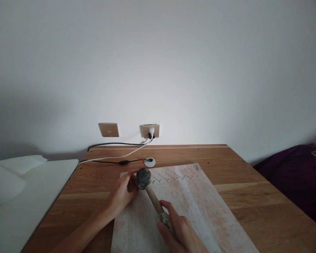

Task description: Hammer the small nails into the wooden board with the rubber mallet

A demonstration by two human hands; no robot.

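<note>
My right hand (180, 226) is wrapped around the wooden handle of a rubber mallet (143, 178), low down where the grip looks worn. The mallet's black head is in front of the fingertips of my left hand (123, 193). Those fingers are curled together at the board's far left edge, and the mallet head hides whatever they may pinch. Several thin nails (168, 180) stand in a row along the far part of a whitish, worn board (200, 211), to the right of the mallet head. The board lies flat under both hands.
The board rests on a wooden table (242, 196) against a white wall. Cables (113, 158) run across the table's back to a wall socket (151, 130) and a round grommet (149, 162). A white bed-like surface (42, 186) is at left, dark purple fabric (287, 175) at right.
</note>
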